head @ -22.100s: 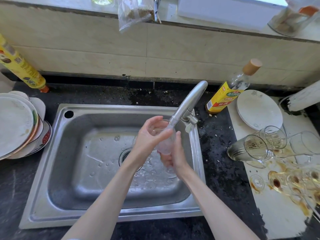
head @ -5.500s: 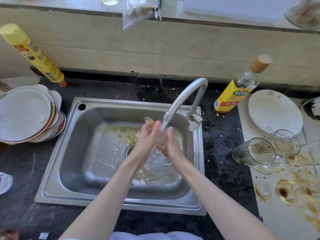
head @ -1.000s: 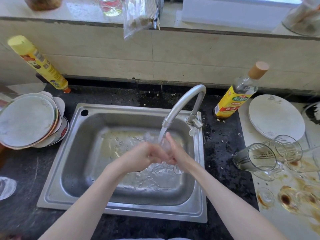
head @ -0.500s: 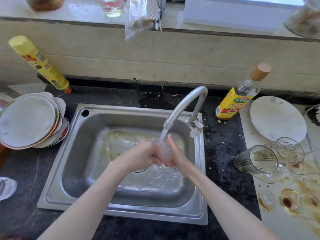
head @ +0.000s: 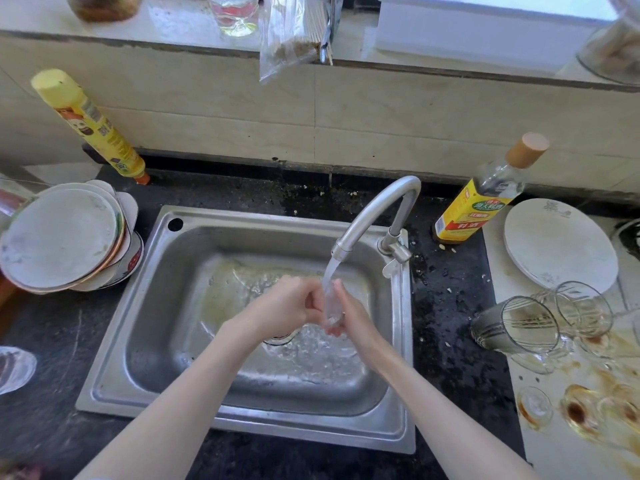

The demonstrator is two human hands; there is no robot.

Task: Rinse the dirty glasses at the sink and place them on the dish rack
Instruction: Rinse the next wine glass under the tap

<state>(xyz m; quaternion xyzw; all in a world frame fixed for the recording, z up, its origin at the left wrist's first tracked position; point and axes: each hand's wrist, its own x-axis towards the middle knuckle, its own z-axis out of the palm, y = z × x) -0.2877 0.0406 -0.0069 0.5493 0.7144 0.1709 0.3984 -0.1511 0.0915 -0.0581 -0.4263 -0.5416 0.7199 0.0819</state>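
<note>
Over the steel sink (head: 145,327), both my hands hold a small clear glass (head: 331,306) under the water running from the faucet (head: 374,216). My left hand (head: 287,306) curls its fingers against the glass from the left. My right hand (head: 349,313) cups it from the right and below. The hands hide most of the glass. Several dirty glasses (head: 519,323) lie tipped on the stained white board (head: 561,445) at the right. No dish rack is in view.
A stack of plates (head: 59,237) sits left of the sink, with a yellow spray can (head: 93,126) behind it. A yellow-labelled bottle (head: 481,199) and a white plate (head: 557,244) stand at the right. Another glass (head: 14,368) shows at the left edge.
Both hands have stayed under the stream, turning slightly around the glass. My left fingers are curled tighter now.
</note>
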